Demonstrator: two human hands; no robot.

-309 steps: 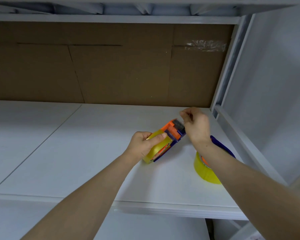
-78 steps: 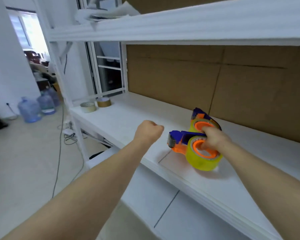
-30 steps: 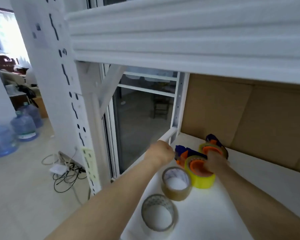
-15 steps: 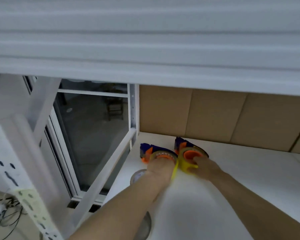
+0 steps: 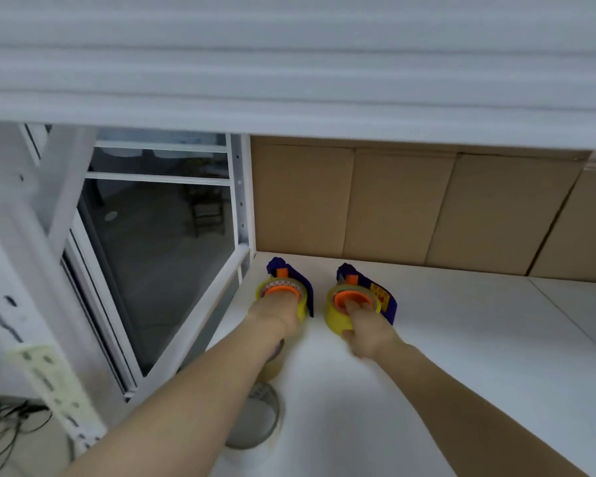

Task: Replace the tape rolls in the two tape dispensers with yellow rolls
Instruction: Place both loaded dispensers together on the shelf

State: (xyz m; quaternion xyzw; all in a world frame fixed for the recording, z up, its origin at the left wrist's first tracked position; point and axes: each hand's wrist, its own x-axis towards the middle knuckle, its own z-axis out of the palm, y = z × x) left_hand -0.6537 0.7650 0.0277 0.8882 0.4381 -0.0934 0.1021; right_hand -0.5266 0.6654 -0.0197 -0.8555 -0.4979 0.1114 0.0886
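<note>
Both hands reach to the shelf's (image 5: 461, 339) back-left corner: the left hand (image 5: 276, 316) grips the left tape dispenser (image 5: 291, 282), the right hand (image 5: 367, 332) the right tape dispenser (image 5: 375, 290). The 2, touching 0.5 s ago, now stand apart, each carrying a yellow roll (image 5: 334, 316).

Shelf (image 5: 461, 356): smooth, matt white board. Backing panels (image 5: 393, 201): matt brown cardboard. Both dispensers, left dispenser (image 5: 291, 282) and right dispenser (image 5: 381, 292): glossy blue plastic with orange plastic hubs. Yellow rolls (image 5: 334, 318): shiny translucent film. Spare roll (image 5: 258, 421) at 6 o'clock: clear film on a paper core. Uprights (image 5: 240, 194): white painted metal.
</note>
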